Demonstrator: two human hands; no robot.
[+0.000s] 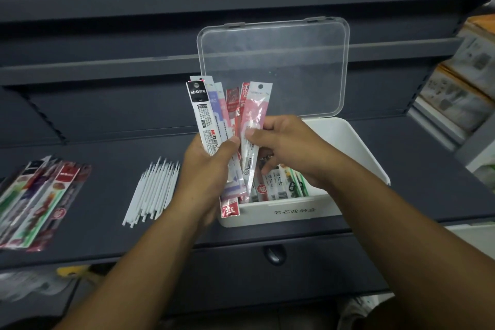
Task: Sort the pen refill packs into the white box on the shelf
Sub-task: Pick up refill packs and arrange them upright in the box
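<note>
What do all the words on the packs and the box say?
"M&G 晨光" in white on the black top of the front pack, held in the left hand.
"M&G 晨光" again in red lower on that pack.
"红" on the red pack end by the box wall.
"福" in a red circle on a pack in the box.
Grey Chinese label on the white box: too blurred to read.
Pink pack in the right hand, small print: too small.
</note>
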